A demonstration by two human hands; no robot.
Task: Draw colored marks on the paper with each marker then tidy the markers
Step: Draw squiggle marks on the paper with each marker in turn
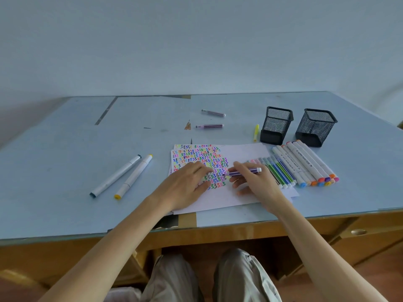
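Observation:
White paper (244,197) lies in front of me, its upper left covered with rows of coloured squiggles (200,158). My left hand (187,182) rests flat on the sheet with fingers straight. My right hand (253,179) pinches a purple marker (244,171), lying nearly level, its tip at the squiggles and its white end pointing right. A row of thin markers (277,171) and thick white markers (305,164) lies side by side at the paper's right edge.
Two black mesh pen holders (275,125) (315,127) stand behind the marker row. A yellow marker (256,132) lies left of them. Two purple markers (213,113) (209,126) lie farther back. Two thick white markers (116,175) (133,176) lie on the left.

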